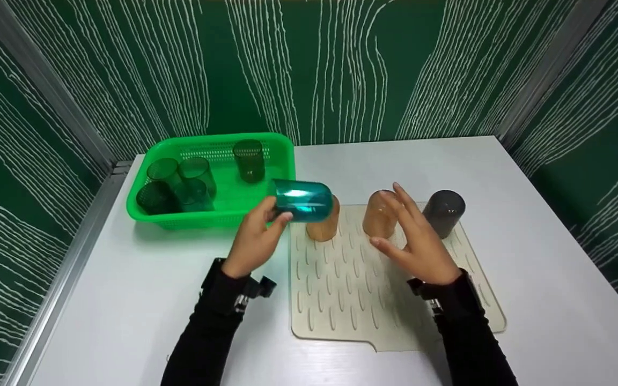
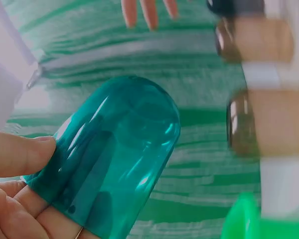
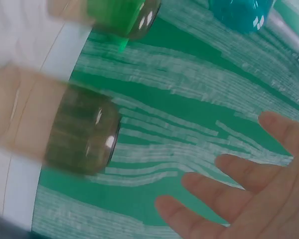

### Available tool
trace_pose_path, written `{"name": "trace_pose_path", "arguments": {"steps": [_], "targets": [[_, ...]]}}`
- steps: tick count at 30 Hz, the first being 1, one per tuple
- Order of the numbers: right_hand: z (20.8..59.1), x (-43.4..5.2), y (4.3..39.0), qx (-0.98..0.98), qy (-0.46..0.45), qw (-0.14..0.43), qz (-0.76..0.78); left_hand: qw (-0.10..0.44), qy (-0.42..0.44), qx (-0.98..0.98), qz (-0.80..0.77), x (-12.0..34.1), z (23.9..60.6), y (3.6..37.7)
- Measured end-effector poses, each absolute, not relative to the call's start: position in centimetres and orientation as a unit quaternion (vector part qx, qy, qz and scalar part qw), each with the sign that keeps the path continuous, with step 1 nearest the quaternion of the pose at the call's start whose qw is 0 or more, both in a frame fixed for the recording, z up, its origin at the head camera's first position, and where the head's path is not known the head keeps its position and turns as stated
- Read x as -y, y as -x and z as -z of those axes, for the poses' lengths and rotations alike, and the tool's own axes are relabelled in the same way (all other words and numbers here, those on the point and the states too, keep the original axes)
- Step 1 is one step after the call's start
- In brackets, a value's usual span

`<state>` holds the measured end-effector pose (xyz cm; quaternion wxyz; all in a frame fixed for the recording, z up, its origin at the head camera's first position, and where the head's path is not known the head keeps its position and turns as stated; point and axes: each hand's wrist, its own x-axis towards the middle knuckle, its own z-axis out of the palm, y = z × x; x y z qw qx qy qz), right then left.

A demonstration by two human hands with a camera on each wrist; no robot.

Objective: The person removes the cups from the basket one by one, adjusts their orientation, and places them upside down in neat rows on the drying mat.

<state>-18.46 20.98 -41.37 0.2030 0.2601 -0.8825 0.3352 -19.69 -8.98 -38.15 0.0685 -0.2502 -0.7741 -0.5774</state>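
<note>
Teal translucent plastic cup (image 1: 302,200) lies on its side in the air, pinched near its rim between the thumb and curled fingers of the left hand (image 1: 254,239), above the near left corner of the ribbed beige drying mat (image 1: 352,300) on the white surface (image 1: 126,300). The right hand (image 1: 419,238) hovers over the mat with fingers spread and straight, holding nothing, its fingertips just beside an upturned amber plastic cup (image 1: 380,214). A second upturned amber plastic cup (image 1: 324,228) stands partly behind the teal one, and an upturned dark grey plastic cup (image 1: 444,212) stands at the mat's far right. Farther left, a bright green plastic basket (image 1: 277,150) holds several dark green translucent cups (image 1: 180,182).
</note>
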Motion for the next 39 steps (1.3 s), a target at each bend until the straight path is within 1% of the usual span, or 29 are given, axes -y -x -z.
{"name": "trace_pose_path", "arguments": {"steps": [4, 9, 12, 14, 19, 22, 28, 34, 39], "targets": [[39.8, -19.2, 17.1, 0.842, -0.309, 0.164, -0.410, 0.024, 0.265, 0.746, 0.611, 7.7, 37.6, 17.6], [38.6, -17.4, 16.0, 0.770, -0.364, 0.141, -0.504, -0.014, 0.277, 0.725, 0.631, 6.1, 37.5, 15.9], [38.7, -16.8, 15.9, 0.736, -0.375, 0.130, -0.549, -0.036, 0.280, 0.720, 0.634, 5.1, 37.8, 15.4], [38.9, -16.6, 15.8, 0.723, -0.367, 0.119, -0.573, -0.048, 0.283, 0.717, 0.636, 4.6, 37.9, 15.2], [39.4, -16.2, 15.8, 0.706, -0.330, 0.111, -0.616, -0.053, 0.290, 0.700, 0.651, 3.6, 38.3, 14.8], [39.7, -16.1, 15.9, 0.699, -0.317, 0.120, -0.630, -0.046, 0.287, 0.691, 0.661, 3.3, 38.6, 14.5], [40.0, -16.0, 16.2, 0.673, -0.322, 0.126, -0.654, -0.018, 0.297, 0.656, 0.694, 2.7, 41.2, 15.2], [40.4, -15.8, 16.3, 0.663, -0.329, 0.133, -0.659, -0.045, 0.292, 0.633, 0.715, 2.7, 41.7, 15.1], [40.2, -15.7, 16.0, 0.685, -0.321, 0.142, -0.638, -0.058, 0.282, 0.636, 0.716, 3.0, 40.9, 14.7]]}}
